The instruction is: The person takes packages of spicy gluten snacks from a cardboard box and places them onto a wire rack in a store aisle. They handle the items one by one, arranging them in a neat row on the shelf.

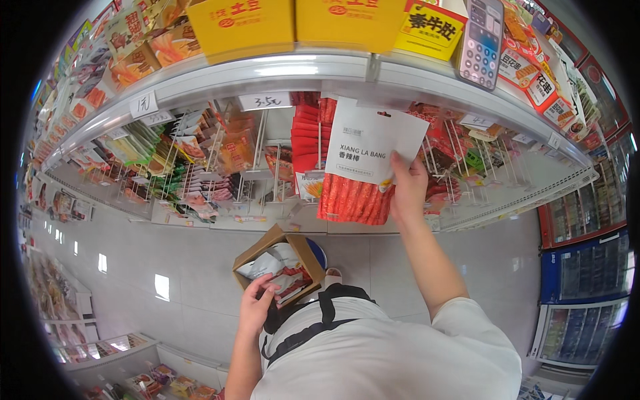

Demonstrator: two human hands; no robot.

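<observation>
My right hand [411,187] grips the right edge of a snack packet [372,135], its thumb on the front. The packet is white above with a hang hole and writing; red sticks show through its lower part. It is held upright before a row of hanging red packets [306,132], partly covering them. Lower down, my left hand [256,306] hangs beside an open cardboard box [312,252] with its fingers loosely apart, holding nothing I can see. Several similar white-and-red packets [267,264] lie in the box. Whether the left fingertips touch them I cannot tell.
Above the hooks runs a shelf edge [280,70] carrying yellow cartons [245,30] and a smartphone [481,45]. Metal display hooks [257,140] with snack packets stick out on both sides. Glass-door coolers [582,275] stand at right. Behind the box is a round blue object [318,252].
</observation>
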